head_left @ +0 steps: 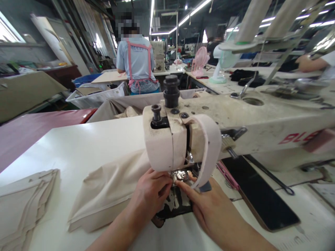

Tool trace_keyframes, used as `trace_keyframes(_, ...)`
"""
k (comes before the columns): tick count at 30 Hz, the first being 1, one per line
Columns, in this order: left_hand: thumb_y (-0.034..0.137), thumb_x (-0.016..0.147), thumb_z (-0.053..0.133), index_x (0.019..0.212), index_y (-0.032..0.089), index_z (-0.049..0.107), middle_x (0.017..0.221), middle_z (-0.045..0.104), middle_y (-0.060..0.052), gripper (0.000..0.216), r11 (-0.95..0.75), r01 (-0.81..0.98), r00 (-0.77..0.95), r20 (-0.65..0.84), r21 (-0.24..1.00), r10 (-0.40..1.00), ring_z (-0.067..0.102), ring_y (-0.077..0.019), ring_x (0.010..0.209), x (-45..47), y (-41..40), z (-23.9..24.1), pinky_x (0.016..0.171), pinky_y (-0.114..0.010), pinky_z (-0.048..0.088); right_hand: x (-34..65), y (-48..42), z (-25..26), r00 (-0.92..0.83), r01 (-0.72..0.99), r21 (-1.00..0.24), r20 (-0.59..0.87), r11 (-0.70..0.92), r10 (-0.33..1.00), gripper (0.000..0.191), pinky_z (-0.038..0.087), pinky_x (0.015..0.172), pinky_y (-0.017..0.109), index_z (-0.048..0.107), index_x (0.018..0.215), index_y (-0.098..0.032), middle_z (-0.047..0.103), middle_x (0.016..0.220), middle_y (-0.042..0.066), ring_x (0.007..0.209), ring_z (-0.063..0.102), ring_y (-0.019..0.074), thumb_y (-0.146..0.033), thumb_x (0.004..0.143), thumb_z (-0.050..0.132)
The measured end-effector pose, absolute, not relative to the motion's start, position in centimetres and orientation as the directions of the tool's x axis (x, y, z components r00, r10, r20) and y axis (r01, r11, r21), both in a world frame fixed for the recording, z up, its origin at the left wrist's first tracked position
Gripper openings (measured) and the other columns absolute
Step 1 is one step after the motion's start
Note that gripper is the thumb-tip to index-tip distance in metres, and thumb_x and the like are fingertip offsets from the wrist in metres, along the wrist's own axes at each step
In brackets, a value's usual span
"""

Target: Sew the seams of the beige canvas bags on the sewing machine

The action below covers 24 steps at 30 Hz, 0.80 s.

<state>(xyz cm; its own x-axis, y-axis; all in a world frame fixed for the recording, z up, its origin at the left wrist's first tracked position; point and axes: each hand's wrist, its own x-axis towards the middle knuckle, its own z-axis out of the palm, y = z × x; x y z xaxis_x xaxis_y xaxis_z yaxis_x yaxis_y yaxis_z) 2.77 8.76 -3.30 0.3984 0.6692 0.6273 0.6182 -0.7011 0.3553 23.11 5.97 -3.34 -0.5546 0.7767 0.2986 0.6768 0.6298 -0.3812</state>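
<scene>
A sewing machine stands in front of me, its needle area partly hidden by the head and my fingers. Beige cloth lies folded and rumpled on the white table, running under the machine head. My left hand is closed at the cloth's right end, fingers curled together close to the metal presser foot. From the other side, my right hand reaches in with its index finger stretched towards the foot; its other fingers are partly hidden. A pale strap loops down from the machine head above that hand.
A stack of beige cut pieces lies at the left on the white table. Right of the machine bed are a phone and pink-handled tweezers. Beyond sit a cloth-lined bin, fans and a co-worker.
</scene>
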Motion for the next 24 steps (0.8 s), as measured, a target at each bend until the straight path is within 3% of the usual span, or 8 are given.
trace_keyframes(10,0.013,0.08,0.053,0.06,0.018,0.062,0.056,0.062,0.001,0.022,-0.617,0.696,0.368,0.556,0.367,0.745,0.052,-0.0106,0.048,3.2,9.2,-2.9,0.052,-0.02,0.044,22.7,5.9,-2.7,-0.54,0.689,-0.37,0.311,0.623,0.782,0.059,0.044,0.097,0.051,0.051,0.132,-0.019,0.055,0.121,0.011,0.115,0.041,0.0317,0.002,0.077,0.044)
trace_keyframes(15,0.014,0.08,0.054,0.058,0.019,0.064,0.054,0.062,-0.001,0.024,-0.548,0.763,0.318,0.54,0.342,0.779,0.056,-0.0144,0.055,2.8,9.9,-3.9,0.053,-0.023,0.044,23.0,5.8,-2.5,-0.518,0.645,-0.482,0.295,0.593,0.803,0.048,0.043,0.097,0.047,0.058,0.118,-0.018,0.053,0.118,0.01,0.113,0.043,0.0281,0.002,0.076,0.044)
trace_keyframes(24,0.022,0.081,0.052,0.07,0.02,0.072,0.065,0.07,-0.005,0.023,-0.46,0.799,0.278,0.44,0.388,0.854,0.063,-0.0206,0.061,2.6,9.9,-4.1,0.059,-0.03,0.051,23.2,6.0,-2.0,-0.498,0.597,-0.548,0.319,0.586,0.806,0.056,0.043,0.097,0.047,0.057,0.12,-0.022,0.053,0.118,0.009,0.114,0.043,0.0266,0.004,0.073,0.043)
